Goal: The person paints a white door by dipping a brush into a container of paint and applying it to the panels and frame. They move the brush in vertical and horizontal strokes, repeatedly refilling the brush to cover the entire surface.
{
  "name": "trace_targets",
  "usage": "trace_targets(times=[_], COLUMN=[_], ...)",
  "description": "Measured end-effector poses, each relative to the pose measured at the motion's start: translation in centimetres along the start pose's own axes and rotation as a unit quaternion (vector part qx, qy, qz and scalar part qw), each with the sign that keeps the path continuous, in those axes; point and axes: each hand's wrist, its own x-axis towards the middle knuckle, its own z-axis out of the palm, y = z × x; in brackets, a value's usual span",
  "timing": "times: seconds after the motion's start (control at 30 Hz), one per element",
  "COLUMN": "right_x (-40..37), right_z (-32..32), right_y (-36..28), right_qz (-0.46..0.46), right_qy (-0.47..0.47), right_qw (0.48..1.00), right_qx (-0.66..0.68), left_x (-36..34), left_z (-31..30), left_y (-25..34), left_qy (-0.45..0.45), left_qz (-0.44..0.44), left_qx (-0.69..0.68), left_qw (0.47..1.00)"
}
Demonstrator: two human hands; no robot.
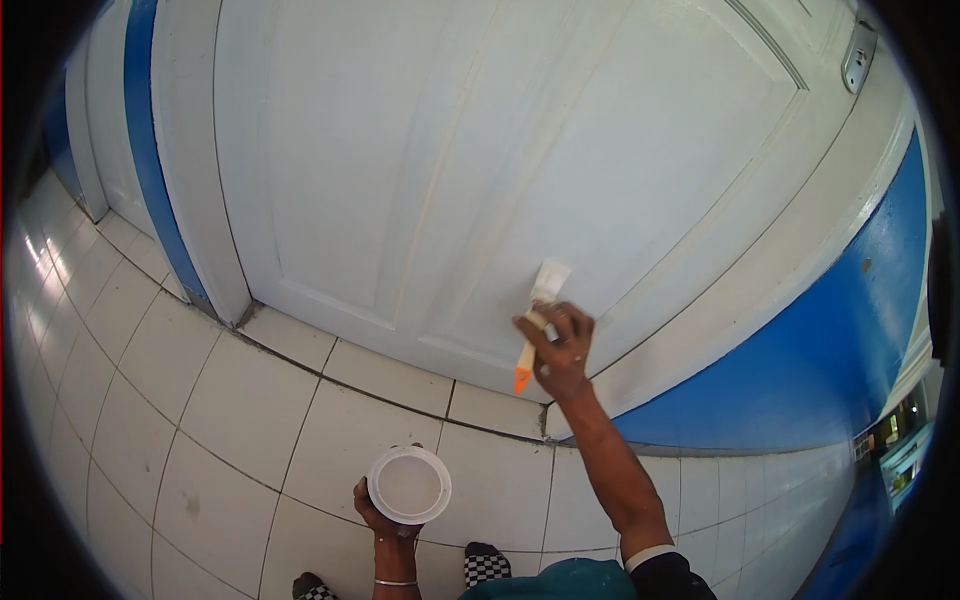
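Note:
My right hand (562,350) is closed round the handle of a paintbrush (527,358), whose handle tip is orange. The white bristles point up and lie against the lower part of a white panelled door (520,170). Below and to the left, my left hand (380,512) holds a round white container (410,485) from beneath, its open top facing up and pale contents inside. Most of my left fingers are hidden under the container.
A white door frame (185,150) and blue wall sections (790,340) flank the door. Pale floor tiles (235,420) run below it. A metal lock plate (858,58) is at the upper right. My feet in checkered footwear (487,567) stand at the bottom.

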Motion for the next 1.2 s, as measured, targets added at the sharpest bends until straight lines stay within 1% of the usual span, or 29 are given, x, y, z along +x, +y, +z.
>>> trace_targets(times=[0.07,0.17,0.3,0.4,0.5,0.6,0.67,0.7,0.73,0.8,0.87,0.97,1.0,1.03,1.1,1.2], right_x=[-4.7,-9.6,-11.8,-12.3,-12.0,-7.8,-3.4,-1.3,0.7,4.2,7.4,7.9,5.6,3.7,-1.2,-9.9], right_z=[3.0,5.7,6.8,6.6,6.1,3.0,-0.1,-1.7,-3.3,-6.5,-9.2,-10.1,-8.8,-8.0,-5.3,-0.9], right_y=[-1.3,-3.0,-4.0,-3.9,-3.2,-1.3,0.8,1.9,3.1,5.1,5.9,6.1,6.7,6.1,4.7,2.8], right_qz=[0.013,0.033,0.029,0.041,0.073,0.114,0.14,0.131,0.12,0.104,0.079,0.013,0.029,0.033,0.044,0.059], right_qy=[-0.06,-0.118,-0.183,-0.215,-0.247,-0.15,-0.046,-0.001,0.044,0.102,0.173,0.234,0.212,0.159,0.062,-0.056], right_qw=[0.998,0.99,0.974,0.96,0.935,0.957,0.968,0.971,0.973,0.979,0.977,0.972,0.977,0.987,0.997,0.996], right_qx=[0.022,0.073,0.134,0.177,0.244,0.219,0.205,0.199,0.192,0.146,0.097,-0.02,-0.004,-0.009,-0.009,0.027], left_x=[0.1,-0.1,-0.1,-0.1,-0.2,0.0,0.2,0.5,0.6,0.3,0.1,0.4,0.5,0.5,0.7,0.3], left_z=[-0.5,-0.6,-0.8,-0.9,-1.2,-2.6,-4.0,-4.2,-4.0,-3.2,-1.9,-1.7,-2.0,-2.4,-3.3,-2.7], left_y=[0.3,0.3,0.4,0.2,0.1,-0.2,-0.1,0.0,0.1,-0.2,-0.4,-0.6,-0.8,-0.9,-1.1,-1.1], left_qy=[-0.011,-0.008,-0.017,0.0,-0.013,-0.028,-0.05,-0.062,-0.059,-0.051,-0.03,0.002,-0.003,-0.007,-0.043,-0.052], left_qz=[-0.01,-0.017,-0.012,-0.003,-0.021,-0.01,-0.034,-0.047,-0.039,-0.025,-0.026,-0.043,-0.048,-0.053,-0.057,-0.043], left_qx=[-0.008,-0.012,0.008,0.016,-0.003,-0.016,-0.055,-0.075,-0.064,-0.042,-0.051,-0.081,-0.088,-0.095,-0.093,-0.046], left_qw=[1.0,1.0,1.0,1.0,1.0,0.999,0.997,0.994,0.995,0.997,0.998,0.996,0.995,0.994,0.993,0.997])
